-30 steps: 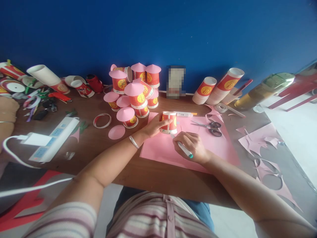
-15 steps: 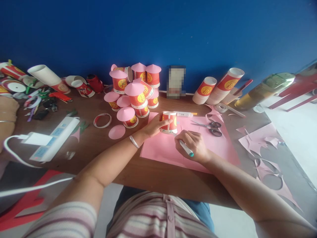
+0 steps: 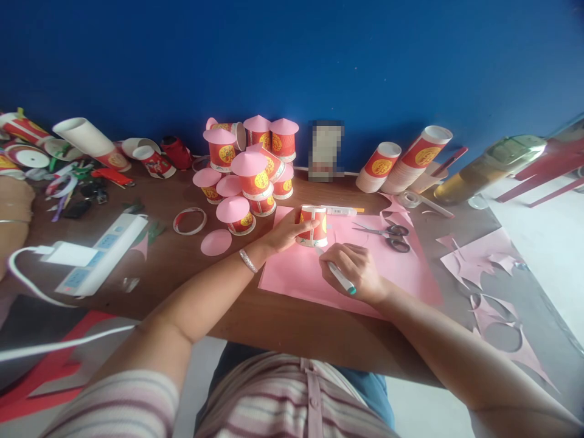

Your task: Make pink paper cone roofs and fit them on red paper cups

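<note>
left hand point(image 3: 291, 234) curls around the side of a paper cup point(image 3: 314, 235) at the frame's centre, thumb across its front; right hand point(image 3: 352, 267) grips a slim marker point(image 3: 341, 278). the cup should be light and easily dented, best held gently near its stiffer rim. thin, flat pink paper point(image 3: 296, 280) lies beneath.

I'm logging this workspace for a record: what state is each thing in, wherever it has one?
Left hand: closed around the cup
Cup: held above the pink sheet
Right hand: gripping the marker
Marker: slanted toward the cup; contact unclear
Pink sheet: spread flat
Scissors: lying down, blades apparently slightly apart
Power strip: charger plugged in
Pink disc: lying flat
Paper scraps: cut, with rounded gaps
</note>
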Demonstrator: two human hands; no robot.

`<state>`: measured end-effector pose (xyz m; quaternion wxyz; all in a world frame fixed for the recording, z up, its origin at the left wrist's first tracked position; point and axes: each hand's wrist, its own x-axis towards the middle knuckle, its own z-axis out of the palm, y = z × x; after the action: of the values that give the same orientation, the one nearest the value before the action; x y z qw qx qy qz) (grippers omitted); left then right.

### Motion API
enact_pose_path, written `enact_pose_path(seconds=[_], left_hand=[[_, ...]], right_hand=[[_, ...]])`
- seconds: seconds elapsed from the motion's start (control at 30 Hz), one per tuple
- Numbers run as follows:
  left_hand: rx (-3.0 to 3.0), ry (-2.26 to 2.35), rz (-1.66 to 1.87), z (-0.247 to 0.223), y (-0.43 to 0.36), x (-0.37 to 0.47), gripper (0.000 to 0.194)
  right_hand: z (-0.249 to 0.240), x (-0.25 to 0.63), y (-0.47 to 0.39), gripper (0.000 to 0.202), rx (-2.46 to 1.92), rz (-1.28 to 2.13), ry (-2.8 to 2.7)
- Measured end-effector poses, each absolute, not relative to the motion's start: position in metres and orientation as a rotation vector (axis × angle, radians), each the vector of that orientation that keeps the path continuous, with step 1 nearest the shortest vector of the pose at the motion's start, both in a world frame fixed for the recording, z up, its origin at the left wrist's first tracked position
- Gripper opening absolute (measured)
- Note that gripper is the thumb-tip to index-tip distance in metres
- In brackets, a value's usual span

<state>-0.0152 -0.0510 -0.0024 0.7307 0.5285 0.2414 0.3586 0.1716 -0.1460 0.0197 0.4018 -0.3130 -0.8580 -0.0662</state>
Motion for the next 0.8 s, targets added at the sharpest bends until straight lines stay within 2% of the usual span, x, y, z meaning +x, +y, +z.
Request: enact_pose_path(seconds=[0.4,0.8], left_hand=[[1.17,0.599,0.799,-0.0046,-0.0503,-0.0139,0.044],[1.216,0.592,0.789,-0.0036,-0.0508,-0.0141,0.042]], right_hand=[[0.0166,0.1731,-0.1437,0.019,-0.819,-0.16,-2.19],[0.015,0.1714,-0.1406,0.019,-0.788,-0.22,-2.168]])
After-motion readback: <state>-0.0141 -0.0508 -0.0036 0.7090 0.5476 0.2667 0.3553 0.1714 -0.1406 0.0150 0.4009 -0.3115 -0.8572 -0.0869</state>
